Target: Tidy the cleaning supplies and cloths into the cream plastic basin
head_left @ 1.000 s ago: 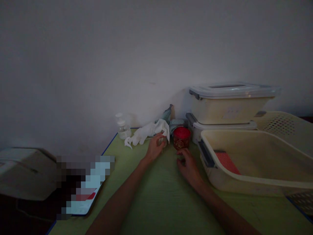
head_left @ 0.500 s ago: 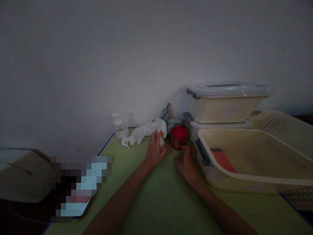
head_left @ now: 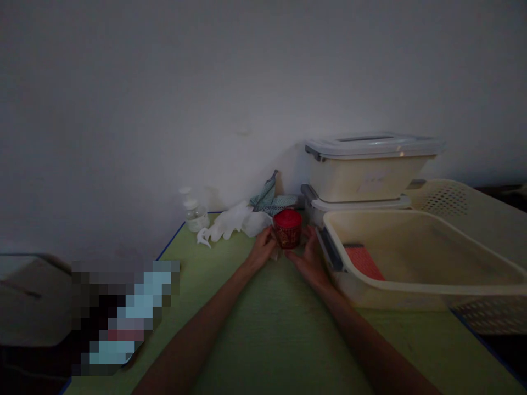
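A small round container (head_left: 287,235) with a bright red lid and a dark red patterned side stands near the back of the table. Both my hands close around it. My left hand (head_left: 260,251) has its fingers bent against the left side. A scrap of something pale shows just below those fingertips; what it is I cannot make out. My right hand (head_left: 310,265) curves round the right side, thumb by the front lower edge. Left of the container lie crumpled white gloves (head_left: 230,221). Behind it is a green patterned cloth (head_left: 267,200).
Clear bottles with white caps (head_left: 195,214) stand at the back left. On the right are an open cream bin (head_left: 395,288) holding a red item (head_left: 365,262), stacked lidded boxes (head_left: 370,178) and a perforated basket (head_left: 448,197). A pixelated flat device (head_left: 135,307) lies at the left edge.
My left hand has left the white gloves and moved right to the red-lidded container. My right hand has closed in on its other side. The green cloth is more exposed, and the view has shifted slightly.
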`<state>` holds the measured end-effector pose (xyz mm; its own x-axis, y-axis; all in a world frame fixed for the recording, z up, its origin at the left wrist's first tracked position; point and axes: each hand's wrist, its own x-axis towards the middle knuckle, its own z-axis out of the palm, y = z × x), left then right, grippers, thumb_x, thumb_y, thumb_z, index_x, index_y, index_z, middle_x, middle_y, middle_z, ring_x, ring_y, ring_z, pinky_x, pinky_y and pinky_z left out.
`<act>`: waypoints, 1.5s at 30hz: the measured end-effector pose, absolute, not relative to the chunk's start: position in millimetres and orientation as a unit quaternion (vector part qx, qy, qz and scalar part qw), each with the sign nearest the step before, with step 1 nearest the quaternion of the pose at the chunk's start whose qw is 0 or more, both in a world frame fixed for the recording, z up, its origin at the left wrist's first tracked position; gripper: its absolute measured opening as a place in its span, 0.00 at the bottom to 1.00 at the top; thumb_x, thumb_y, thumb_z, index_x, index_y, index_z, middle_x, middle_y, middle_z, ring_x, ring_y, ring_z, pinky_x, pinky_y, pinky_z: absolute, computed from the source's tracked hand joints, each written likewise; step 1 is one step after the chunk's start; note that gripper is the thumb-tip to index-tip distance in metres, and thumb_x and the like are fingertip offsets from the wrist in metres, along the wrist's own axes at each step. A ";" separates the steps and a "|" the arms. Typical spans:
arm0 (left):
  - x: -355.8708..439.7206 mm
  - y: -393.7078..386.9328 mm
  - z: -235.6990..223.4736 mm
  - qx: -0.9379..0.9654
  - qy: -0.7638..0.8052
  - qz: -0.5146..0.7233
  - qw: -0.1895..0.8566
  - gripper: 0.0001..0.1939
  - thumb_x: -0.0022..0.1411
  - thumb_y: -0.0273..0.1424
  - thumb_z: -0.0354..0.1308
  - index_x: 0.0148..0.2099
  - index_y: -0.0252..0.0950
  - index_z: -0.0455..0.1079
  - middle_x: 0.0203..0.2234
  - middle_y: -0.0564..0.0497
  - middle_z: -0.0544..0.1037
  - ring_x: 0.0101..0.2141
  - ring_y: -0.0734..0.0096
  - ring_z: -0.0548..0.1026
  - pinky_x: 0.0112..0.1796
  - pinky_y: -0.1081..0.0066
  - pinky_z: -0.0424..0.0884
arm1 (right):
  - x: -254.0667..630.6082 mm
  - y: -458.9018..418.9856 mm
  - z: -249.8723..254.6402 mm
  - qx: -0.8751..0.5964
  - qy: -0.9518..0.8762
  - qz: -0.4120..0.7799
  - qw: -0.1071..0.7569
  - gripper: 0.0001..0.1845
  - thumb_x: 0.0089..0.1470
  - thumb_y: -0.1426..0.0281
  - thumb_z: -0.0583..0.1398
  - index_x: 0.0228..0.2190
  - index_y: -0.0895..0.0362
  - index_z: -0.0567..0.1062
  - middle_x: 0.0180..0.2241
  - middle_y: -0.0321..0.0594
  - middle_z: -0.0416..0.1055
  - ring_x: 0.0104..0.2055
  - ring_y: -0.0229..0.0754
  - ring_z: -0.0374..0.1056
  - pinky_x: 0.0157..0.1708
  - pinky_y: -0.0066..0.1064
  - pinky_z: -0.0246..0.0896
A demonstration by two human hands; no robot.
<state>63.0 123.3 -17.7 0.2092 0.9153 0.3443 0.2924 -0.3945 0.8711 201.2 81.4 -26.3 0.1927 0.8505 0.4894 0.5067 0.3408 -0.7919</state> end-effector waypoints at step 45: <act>54.6 120.5 -11.4 0.482 0.355 0.491 0.632 0.25 0.49 0.53 0.52 0.28 0.34 0.69 0.27 0.48 0.77 0.37 0.61 0.74 0.41 0.62 0.68 | 184.7 54.5 -4.4 -0.420 -0.700 0.345 0.463 0.46 0.37 0.70 0.65 0.54 0.53 0.47 0.56 0.48 0.54 0.58 0.46 0.53 0.56 0.44 0.48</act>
<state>54.6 120.5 -11.4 0.2650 0.9639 0.0245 -0.2788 0.0522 0.9589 184.7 54.5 -4.4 -0.2185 0.9072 0.3596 0.2681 0.4101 -0.8717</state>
